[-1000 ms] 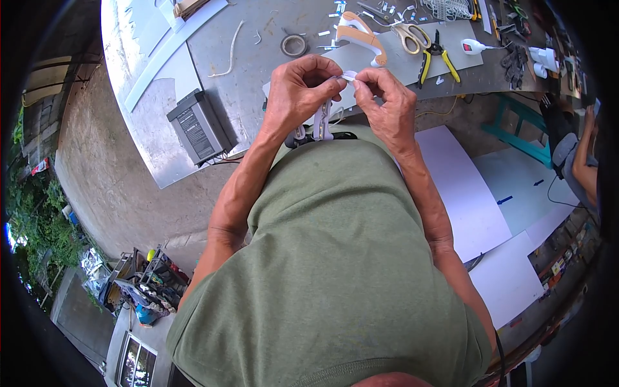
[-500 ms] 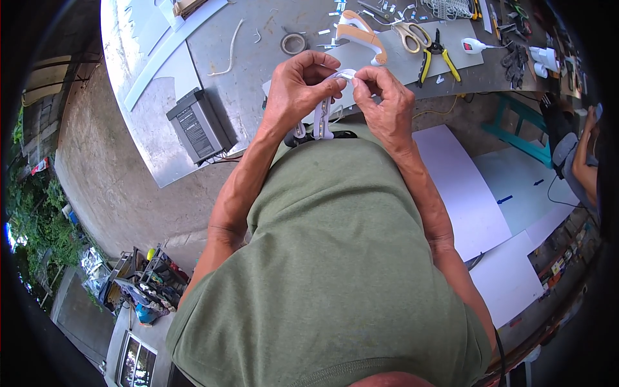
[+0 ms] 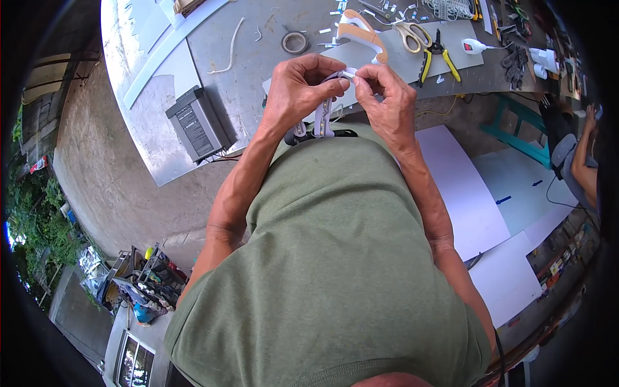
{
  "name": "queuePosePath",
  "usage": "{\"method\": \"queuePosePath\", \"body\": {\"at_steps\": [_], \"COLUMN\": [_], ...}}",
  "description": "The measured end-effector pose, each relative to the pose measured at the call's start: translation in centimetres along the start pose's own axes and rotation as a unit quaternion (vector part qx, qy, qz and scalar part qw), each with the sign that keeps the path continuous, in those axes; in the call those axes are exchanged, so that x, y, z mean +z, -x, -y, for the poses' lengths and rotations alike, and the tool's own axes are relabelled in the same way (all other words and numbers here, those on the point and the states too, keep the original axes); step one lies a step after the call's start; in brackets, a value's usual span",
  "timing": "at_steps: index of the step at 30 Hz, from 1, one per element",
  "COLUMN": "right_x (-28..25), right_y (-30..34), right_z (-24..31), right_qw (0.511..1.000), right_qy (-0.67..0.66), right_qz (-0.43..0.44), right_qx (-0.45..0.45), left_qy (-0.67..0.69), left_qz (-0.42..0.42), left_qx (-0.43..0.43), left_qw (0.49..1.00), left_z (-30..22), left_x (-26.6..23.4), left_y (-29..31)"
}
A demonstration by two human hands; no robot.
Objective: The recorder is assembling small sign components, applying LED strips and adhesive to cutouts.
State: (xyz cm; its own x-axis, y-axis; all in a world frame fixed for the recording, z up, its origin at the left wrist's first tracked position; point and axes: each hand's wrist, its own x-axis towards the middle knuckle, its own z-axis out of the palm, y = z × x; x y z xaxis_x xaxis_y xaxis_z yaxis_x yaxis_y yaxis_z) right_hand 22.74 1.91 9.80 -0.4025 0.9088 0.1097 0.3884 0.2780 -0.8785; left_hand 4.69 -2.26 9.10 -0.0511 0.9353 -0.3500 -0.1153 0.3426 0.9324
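Note:
Close to my waist, at the bench's near edge, my left hand (image 3: 295, 89) is closed around a white curved piece (image 3: 324, 117) with a strip of small LED-like dots along its inside. The tips of my right hand (image 3: 387, 102) pinch together at the piece's upper end, by a small white bit (image 3: 349, 73) between the two hands. My fingers hide what exactly the right hand grips there. The lower part of the white piece reaches down to my shirt. Just beyond my hands lies a similar white piece with a tan face (image 3: 362, 35).
On the metal bench (image 3: 213, 51) are scissors (image 3: 412, 37), yellow-handled wire strippers (image 3: 438, 58), a tape roll (image 3: 294, 43), a white-and-red tool (image 3: 474, 46) and a grey box (image 3: 198, 124). A teal stool (image 3: 518, 131) and white sheets (image 3: 461, 187) lie to the right, near another person (image 3: 581, 158).
The upper end of the white piece has turned slightly between my fingers. Both hands have shifted only a little and keep their grip.

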Motion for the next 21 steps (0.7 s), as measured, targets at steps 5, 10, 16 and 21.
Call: {"method": "queuePosePath", "body": {"at_steps": [5, 10, 16, 21], "right_x": [-0.7, -0.98, -0.94, -1.1], "right_y": [-0.29, -0.49, -0.6, -0.5], "right_z": [0.02, 0.14, 0.46, 0.46], "right_qw": [1.0, 0.999, 0.999, 0.999], "right_qy": [-0.014, -0.007, -0.007, -0.002], "right_qz": [0.022, 0.035, 0.031, 0.032], "right_qx": [0.013, -0.006, -0.013, -0.026], "left_qy": [0.027, 0.023, 0.017, 0.014], "left_qz": [0.005, 0.012, 0.007, -0.003], "left_qx": [-0.005, 0.012, 0.02, 0.011], "left_qw": [1.0, 1.0, 1.0, 1.0], "left_z": [-0.09, -0.23, -0.37, -0.7], "left_x": [-0.06, -0.12, -0.05, 0.2], "left_y": [-0.03, 0.02, -0.06, 0.06]}}
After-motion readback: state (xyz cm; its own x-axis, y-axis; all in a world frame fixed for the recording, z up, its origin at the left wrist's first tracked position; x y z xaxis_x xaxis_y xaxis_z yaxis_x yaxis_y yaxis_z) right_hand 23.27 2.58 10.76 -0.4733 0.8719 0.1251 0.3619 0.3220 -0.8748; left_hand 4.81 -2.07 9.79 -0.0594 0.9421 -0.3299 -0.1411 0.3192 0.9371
